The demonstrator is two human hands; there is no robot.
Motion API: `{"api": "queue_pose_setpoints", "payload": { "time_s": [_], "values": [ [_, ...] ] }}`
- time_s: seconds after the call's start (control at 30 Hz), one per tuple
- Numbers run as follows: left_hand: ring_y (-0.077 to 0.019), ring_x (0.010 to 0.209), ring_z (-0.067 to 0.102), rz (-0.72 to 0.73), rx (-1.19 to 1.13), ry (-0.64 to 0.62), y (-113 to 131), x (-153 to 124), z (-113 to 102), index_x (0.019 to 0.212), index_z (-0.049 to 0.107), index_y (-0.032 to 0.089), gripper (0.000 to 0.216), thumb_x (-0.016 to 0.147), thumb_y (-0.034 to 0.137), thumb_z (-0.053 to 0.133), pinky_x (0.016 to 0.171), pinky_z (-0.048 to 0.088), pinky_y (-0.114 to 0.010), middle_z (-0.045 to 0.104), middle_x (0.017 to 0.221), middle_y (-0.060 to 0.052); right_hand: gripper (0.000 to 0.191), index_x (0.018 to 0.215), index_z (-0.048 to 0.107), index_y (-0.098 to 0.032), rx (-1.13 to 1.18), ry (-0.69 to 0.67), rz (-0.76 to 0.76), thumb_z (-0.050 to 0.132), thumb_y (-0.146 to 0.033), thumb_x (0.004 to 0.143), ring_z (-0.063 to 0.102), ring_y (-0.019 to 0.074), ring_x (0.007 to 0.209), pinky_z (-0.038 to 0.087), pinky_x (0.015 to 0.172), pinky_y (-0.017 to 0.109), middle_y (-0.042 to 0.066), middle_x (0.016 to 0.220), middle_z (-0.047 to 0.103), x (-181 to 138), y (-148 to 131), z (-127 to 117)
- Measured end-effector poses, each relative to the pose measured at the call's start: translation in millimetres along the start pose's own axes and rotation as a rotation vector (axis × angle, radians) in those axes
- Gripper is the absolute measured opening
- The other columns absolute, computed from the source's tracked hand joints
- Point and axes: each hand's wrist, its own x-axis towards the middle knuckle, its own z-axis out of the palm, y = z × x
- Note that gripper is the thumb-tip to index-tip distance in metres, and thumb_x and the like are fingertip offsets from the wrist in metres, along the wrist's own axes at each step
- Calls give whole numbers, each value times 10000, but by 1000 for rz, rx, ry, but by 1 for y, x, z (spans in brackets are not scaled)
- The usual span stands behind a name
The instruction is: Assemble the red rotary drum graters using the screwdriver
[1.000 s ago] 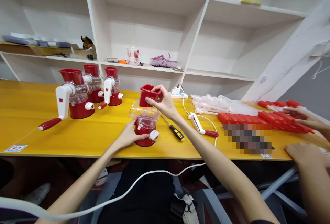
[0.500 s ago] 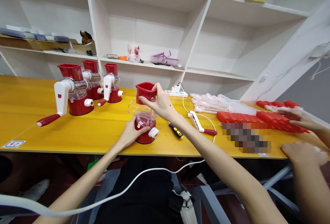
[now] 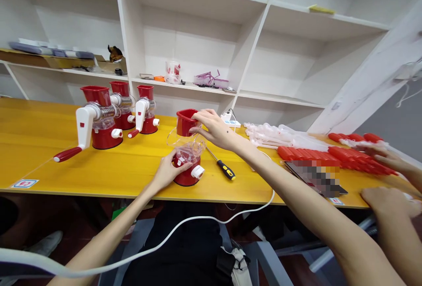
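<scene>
A partly assembled rotary grater stands upright before me, with a red base (image 3: pixel 187 177), a clear body (image 3: pixel 188 150) and a red hopper (image 3: pixel 185 123) on top. My left hand (image 3: pixel 166 172) is closed around the base from the left, thumb across its front. At the hopper's right side is my right hand (image 3: pixel 214 128), its fingers at the rim and its thumb lower against the side. A white knob (image 3: pixel 198 171) sticks out at the base's right. Just right of the grater lies a screwdriver (image 3: pixel 226 170) with a black and yellow handle.
Several finished graters (image 3: pixel 107 136) with white cranks stand at the left. Clear plastic parts (image 3: pixel 280 135) and red handles (image 3: pixel 296 154) lie in rows at the right, near another person's hands (image 3: pixel 389 200). A power strip (image 3: pixel 232 122) sits behind; a white cable (image 3: pixel 184 221) crosses in front.
My right hand has shifted slightly right on the hopper, its thumb moving from the front to the right side. My left hand stays on the base. The screwdriver's shaft now shows.
</scene>
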Motion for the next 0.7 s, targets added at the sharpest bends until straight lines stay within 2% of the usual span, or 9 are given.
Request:
{"api": "queue_pose_setpoints", "payload": {
  "time_s": [0.07,0.13,0.2,0.3,0.37,0.47,0.57,0.7],
  "values": [
    [-280,1084,681,4,-11,-6,-1,-1,1,1137,623,206,495,790,546,717,985,502,-409,738,1166,-74,175,853,530,-227,40,-43,16,558,-325,996,581,217,836,421,879,390,30,874,647,3,1,0],
    [-274,1130,663,17,-27,-10,-2,-1,2,1178,597,212,507,806,539,702,1009,487,-405,718,1220,-73,212,805,516,-223,70,-113,42,553,-315,992,559,197,773,414,773,330,15,813,623,7,2,-1],
    [-265,1172,642,30,-42,-16,-3,-2,3,1214,570,220,511,826,534,678,1036,467,-396,696,1263,-69,223,794,519,-218,70,-169,50,544,-311,995,553,190,745,402,734,309,13,794,620,11,0,-4],
    [-266,1147,644,20,-26,-25,-4,-2,2,1192,560,217,473,853,538,635,1019,469,-397,695,1236,-69,213,818,541,-211,10,-187,69,538,-318,1003,593,200,777,407,893,379,22,831,661,16,-5,-4],
    [-276,1109,649,0,15,-30,-4,-2,2,1164,559,210,474,849,558,630,990,479,-411,698,1197,-79,209,832,557,-207,-64,-197,96,526,-308,1012,626,212,808,349,1030,472,30,846,682,19,-11,-2],
    [-306,1145,630,-31,89,-40,-6,-2,3,1205,536,207,584,795,594,687,1004,466,-444,675,1230,-103,217,820,571,-200,-214,-208,139,536,-292,1013,658,221,774,284,1112,543,34,794,687,24,-22,1],
    [-325,1218,601,-44,121,-34,-8,-2,5,1284,498,211,664,781,592,705,1043,442,-467,643,1304,-122,204,861,612,-162,-384,-246,193,574,-302,1005,694,231,756,276,1147,511,64,785,709,32,-34,1],
    [-327,1222,601,-41,143,-20,-11,-2,7,1296,488,199,655,799,574,693,1037,447,-469,639,1314,-137,239,958,676,-81,-537,-319,248,549,-274,1021,730,242,873,288,1165,421,136,887,746,41,-49,2]
  ]
}}
